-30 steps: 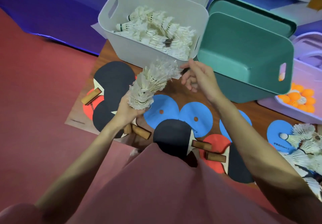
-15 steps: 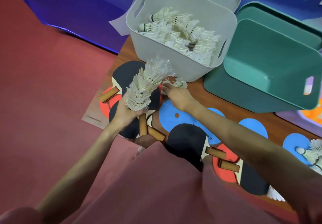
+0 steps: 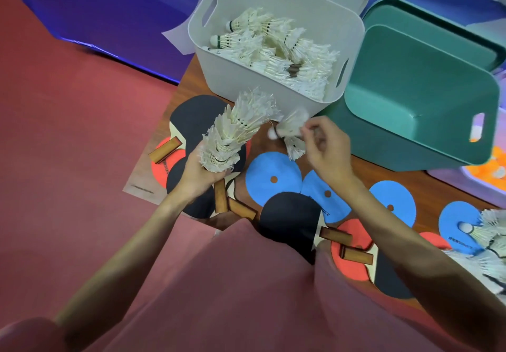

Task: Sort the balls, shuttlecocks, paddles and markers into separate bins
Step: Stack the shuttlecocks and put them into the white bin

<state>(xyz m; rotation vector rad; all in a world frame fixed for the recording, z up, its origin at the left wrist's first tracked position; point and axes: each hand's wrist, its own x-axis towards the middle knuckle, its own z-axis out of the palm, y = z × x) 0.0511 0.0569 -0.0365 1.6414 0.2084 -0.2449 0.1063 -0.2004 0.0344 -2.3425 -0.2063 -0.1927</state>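
Gripping a nested stack of feather shuttlecocks [image 3: 235, 132] at its base, the left hand [image 3: 198, 175] tilts the stack's frayed skirts up and right toward the white plastic bin [image 3: 227, 78]. Just right, the right hand [image 3: 325, 150] pinches a blurred shuttlecock [image 3: 287, 130], cork pointing left, above flat round paddles [image 3: 273, 177] on the wooden table [image 3: 364, 168]

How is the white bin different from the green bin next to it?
The white plastic bin is heaped with white feather shuttlecocks; the green plastic bin shows only its bare inside. The white bin stands nearer the table's left edge, while the green bin sits to its right and leans against a second green bin behind it. Both have rounded corners and cut-out handle slots.
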